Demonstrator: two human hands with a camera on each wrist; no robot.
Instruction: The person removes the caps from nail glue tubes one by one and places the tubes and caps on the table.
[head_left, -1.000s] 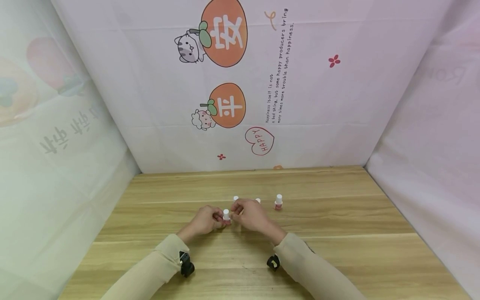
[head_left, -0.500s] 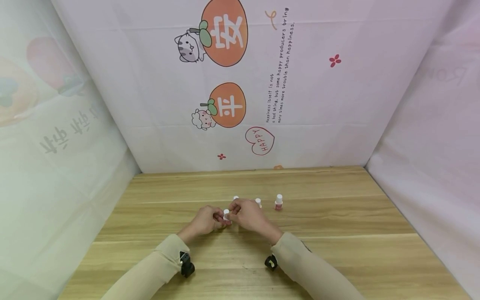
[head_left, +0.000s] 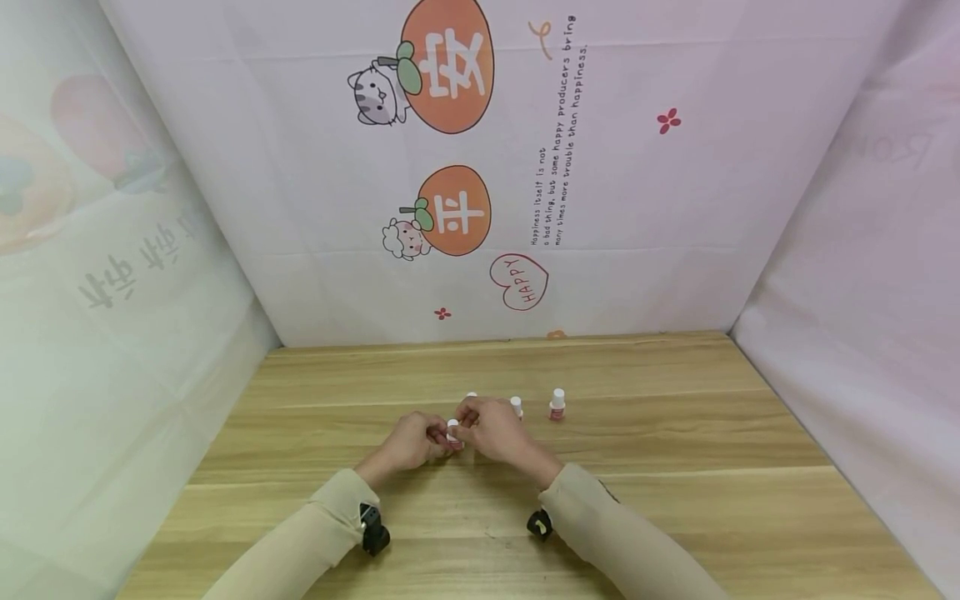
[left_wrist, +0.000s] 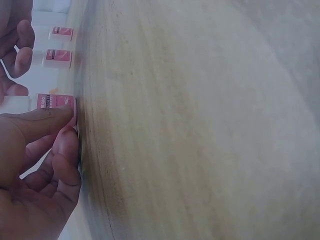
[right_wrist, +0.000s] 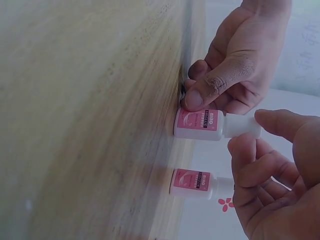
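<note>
A small white glue bottle (right_wrist: 200,124) with a pink label stands upright on the wooden table. My left hand (head_left: 408,440) pinches it low down, the thumb lying against the label. At the top, my right hand (head_left: 497,429) has its thumb and index finger on either side of the white cap (right_wrist: 243,126). The cap sits on the bottle's neck. In the right wrist view, a second, like bottle (right_wrist: 192,180) stands behind this one, its cap partly covered by my right fingers.
Two more such bottles stand to the right of my right hand, a nearer bottle (head_left: 517,407) and a farther bottle (head_left: 557,404). Printed white cloth (head_left: 615,250) walls in the wooden table (head_left: 637,517) at the back and both sides.
My right hand has moved a little left, bringing its thumb and finger onto the cap. That uncovers more of the bottle to its right. The left hand keeps its hold on the glue bottle.
</note>
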